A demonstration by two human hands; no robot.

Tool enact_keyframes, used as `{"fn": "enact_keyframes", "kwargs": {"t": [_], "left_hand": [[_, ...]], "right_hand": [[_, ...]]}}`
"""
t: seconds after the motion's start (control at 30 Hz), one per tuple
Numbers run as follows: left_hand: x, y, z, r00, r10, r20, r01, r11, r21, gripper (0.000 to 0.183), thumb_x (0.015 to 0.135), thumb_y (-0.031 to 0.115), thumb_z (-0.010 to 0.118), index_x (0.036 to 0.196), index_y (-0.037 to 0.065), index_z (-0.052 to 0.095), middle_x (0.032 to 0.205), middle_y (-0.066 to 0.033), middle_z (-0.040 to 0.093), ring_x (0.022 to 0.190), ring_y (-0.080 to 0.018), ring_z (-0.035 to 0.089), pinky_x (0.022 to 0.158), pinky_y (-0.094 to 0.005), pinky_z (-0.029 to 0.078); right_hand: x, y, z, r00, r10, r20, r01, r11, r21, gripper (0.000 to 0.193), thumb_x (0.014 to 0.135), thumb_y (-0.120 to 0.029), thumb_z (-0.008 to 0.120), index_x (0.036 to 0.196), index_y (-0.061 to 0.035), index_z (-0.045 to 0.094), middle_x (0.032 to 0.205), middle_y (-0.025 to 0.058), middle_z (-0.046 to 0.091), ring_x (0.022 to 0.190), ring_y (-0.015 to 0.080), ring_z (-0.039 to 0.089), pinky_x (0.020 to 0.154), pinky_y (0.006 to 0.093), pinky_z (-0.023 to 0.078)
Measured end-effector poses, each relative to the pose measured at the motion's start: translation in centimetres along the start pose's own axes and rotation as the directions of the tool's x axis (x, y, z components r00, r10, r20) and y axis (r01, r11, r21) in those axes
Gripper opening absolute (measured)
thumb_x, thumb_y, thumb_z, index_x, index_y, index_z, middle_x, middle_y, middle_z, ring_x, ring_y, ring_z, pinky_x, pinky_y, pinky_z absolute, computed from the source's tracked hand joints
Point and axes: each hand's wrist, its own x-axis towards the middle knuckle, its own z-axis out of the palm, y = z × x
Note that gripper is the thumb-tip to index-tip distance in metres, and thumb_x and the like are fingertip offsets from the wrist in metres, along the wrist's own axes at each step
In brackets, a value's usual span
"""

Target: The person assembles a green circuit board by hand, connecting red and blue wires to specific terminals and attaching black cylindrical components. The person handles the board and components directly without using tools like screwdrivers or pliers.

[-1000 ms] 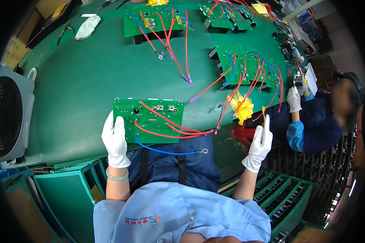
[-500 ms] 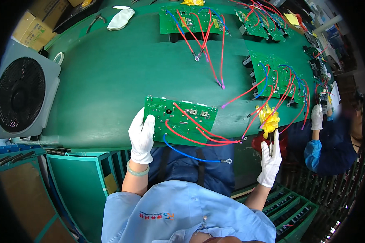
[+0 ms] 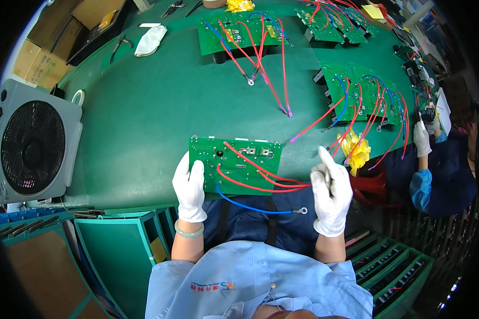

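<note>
At the near edge of the green table [image 3: 143, 117], a green circuit board [image 3: 234, 162] overhangs the person's lap — the gloved left hand [image 3: 190, 187] grips its left end, fingers flat upward. The right hand [image 3: 331, 191] pinches the board's red wires [image 3: 261, 178], forefinger raised. Farther off lie more wired boards [image 3: 239, 32].
</note>
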Motion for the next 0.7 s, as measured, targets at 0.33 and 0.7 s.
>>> {"fn": "enact_keyframes", "kwargs": {"t": [0.33,0.7], "left_hand": [[0.4,-0.6,-0.5,0.999,0.016,0.033,-0.017,1.0,0.012,0.039,0.101,-0.001,0.052,0.139,-0.009,0.053,0.127,-0.0097,0.064,0.11,-0.0121,0.059,0.099,-0.0264,0.045],[2.1,0.8,1.3,0.999,-0.03,0.043,0.029,0.999,0.027,0.049,0.109,0.019,0.045,0.15,-0.006,0.043,0.141,-0.0116,0.059,0.122,-0.0164,0.058,0.107,-0.0303,0.043]], "right_hand": [[0.7,0.7,4.8,0.98,0.041,0.195,-0.064,0.992,0.112,0.049,0.088,-0.01,0.077,0.135,-0.008,0.065,0.095,0.0151,0.07,0.079,0.0199,0.066,0.077,0.0304,0.054],[0.5,4.7,7.8,0.98,0.146,0.138,-0.174,0.962,0.213,0.034,0.091,-0.013,0.074,0.123,-0.0005,0.069,0.11,0.0177,0.074,0.097,0.0266,0.073,0.086,0.0333,0.056]]}}
